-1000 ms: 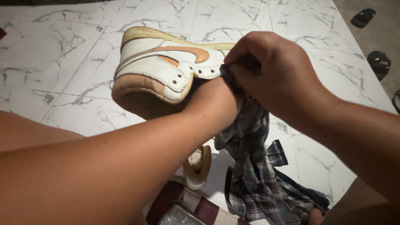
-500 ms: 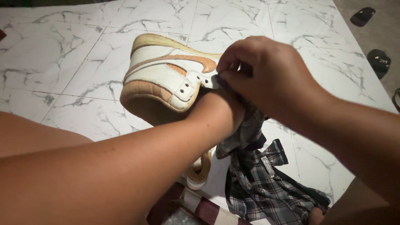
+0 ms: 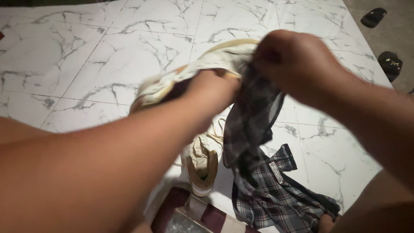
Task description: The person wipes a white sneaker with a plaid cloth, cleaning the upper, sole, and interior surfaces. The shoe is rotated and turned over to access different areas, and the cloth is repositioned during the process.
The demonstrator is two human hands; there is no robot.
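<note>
A white sneaker with orange trim [image 3: 189, 75] is held up over the marble floor, blurred by motion. My left hand [image 3: 211, 92] is pushed into its opening and mostly hidden inside. My right hand [image 3: 297, 64] is closed on a dark plaid cloth [image 3: 254, 112] pressed against the shoe's far end. The cloth hangs down from that fist and spreads on the floor near my right knee.
A second sneaker [image 3: 202, 166] lies on the white marble tile floor [image 3: 86, 60] below the held shoe. A striped maroon mat [image 3: 198, 218] sits at the bottom edge. Dark sandals [image 3: 374, 17] rest on the grey ground at the upper right.
The shoe has turned and tilted so its side no longer faces me. My right hand has moved up and right with the cloth. Both hands are blurred by fast motion.
</note>
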